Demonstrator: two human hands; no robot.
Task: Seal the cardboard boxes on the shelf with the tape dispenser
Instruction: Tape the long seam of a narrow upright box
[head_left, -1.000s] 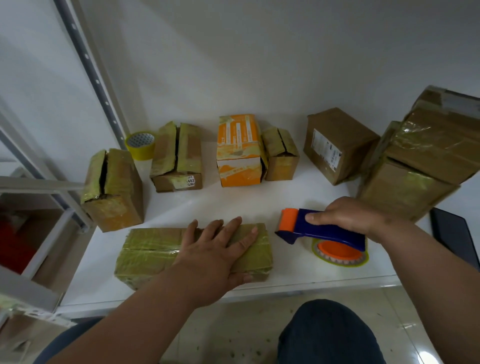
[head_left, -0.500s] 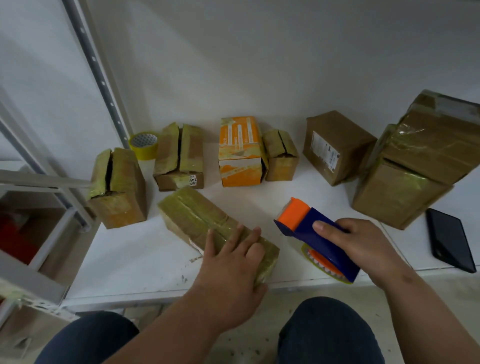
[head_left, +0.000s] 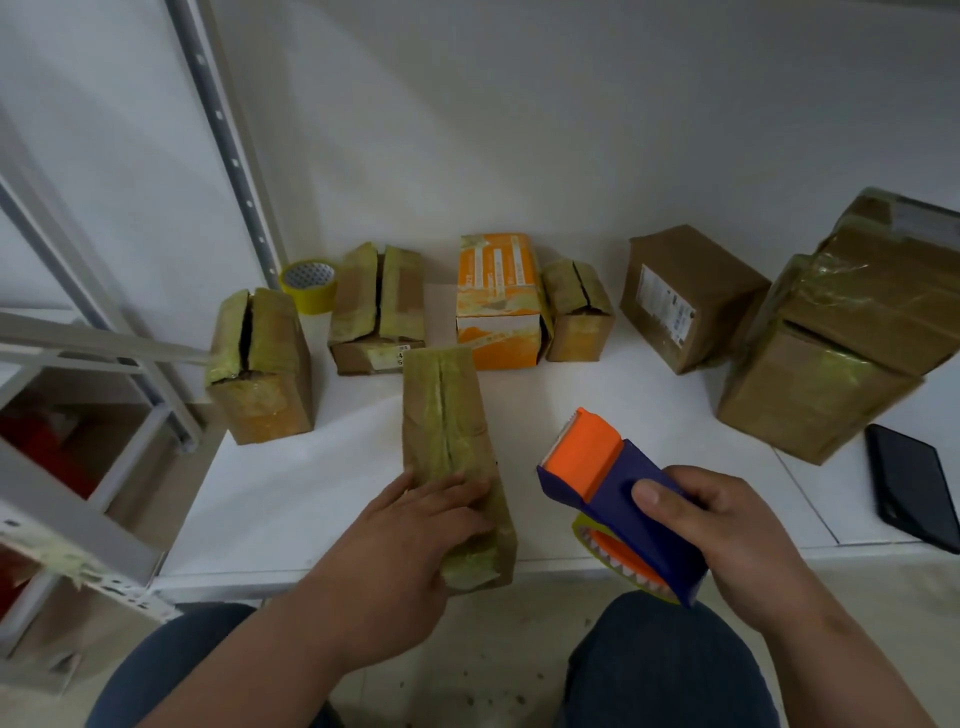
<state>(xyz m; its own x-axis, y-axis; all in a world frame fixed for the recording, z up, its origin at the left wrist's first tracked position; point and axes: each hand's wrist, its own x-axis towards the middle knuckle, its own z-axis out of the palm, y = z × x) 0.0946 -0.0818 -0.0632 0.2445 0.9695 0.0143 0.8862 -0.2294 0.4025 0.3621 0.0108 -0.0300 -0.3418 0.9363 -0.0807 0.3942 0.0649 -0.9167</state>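
Observation:
A long cardboard box (head_left: 441, 415) wrapped in yellowish tape lies lengthwise on the white shelf (head_left: 311, 493), its near end overhanging the front edge. My left hand (head_left: 410, 530) rests on that near end, fingers laid flat on top and thumb against the left side. My right hand (head_left: 727, 530) grips the blue and orange tape dispenser (head_left: 597, 467), held tilted just right of the box with its orange nose pointing away from me. The tape roll shows under the dispenser.
Along the back stand a split-top box (head_left: 265, 374), a flapped box (head_left: 379, 312), an orange box (head_left: 496, 306), a small box (head_left: 579, 317) and a labelled brown box (head_left: 685, 296). Two stacked boxes (head_left: 831, 374), a black phone (head_left: 914, 486), a spare tape roll (head_left: 309, 286) and a metal upright (head_left: 223, 140) border the shelf.
My left hand has turned the long box from lying crosswise to pointing away from me. My right hand lifted the dispenser off the shelf and drew it nearer, tilted up.

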